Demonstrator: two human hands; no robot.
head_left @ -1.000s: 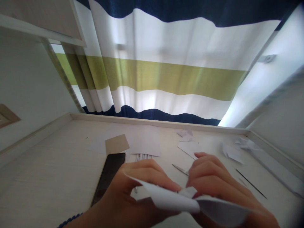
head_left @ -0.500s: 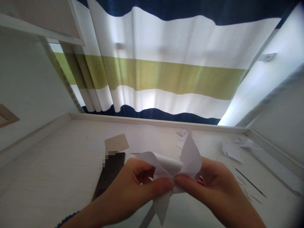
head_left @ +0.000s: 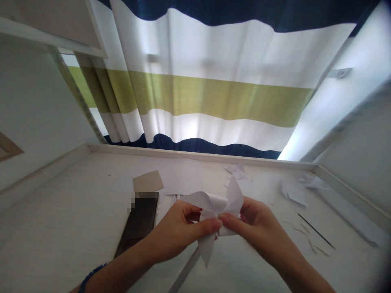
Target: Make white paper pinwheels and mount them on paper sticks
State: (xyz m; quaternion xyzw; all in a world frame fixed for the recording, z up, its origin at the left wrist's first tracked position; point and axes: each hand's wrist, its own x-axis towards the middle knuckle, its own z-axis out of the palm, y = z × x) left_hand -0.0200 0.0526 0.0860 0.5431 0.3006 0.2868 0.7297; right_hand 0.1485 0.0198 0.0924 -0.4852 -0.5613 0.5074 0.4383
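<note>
A white folded paper pinwheel [head_left: 218, 207] is held upright above the pale desk [head_left: 61, 228], its blades curling toward the centre. My left hand [head_left: 180, 232] pinches the centre from the left with thumb and fingers closed. My right hand [head_left: 256, 232] pinches the same centre from the right, thumb tips nearly touching. A blue bracelet [head_left: 90, 276] circles my left wrist. A pale stick [head_left: 185, 272] slants down from under the pinwheel.
A dark phone [head_left: 139, 228] lies left of my hands, with a brown card [head_left: 148, 182] and a white sheet [head_left: 183, 177] behind it. Paper scraps [head_left: 293, 191] and a thin dark needle-like rod [head_left: 316, 237] lie at the right. A striped curtain [head_left: 207, 93] hangs behind the desk.
The paper was held low and flat a second ago; both hands have since raised it and turned it upright, and they now pinch its centre a little farther from me.
</note>
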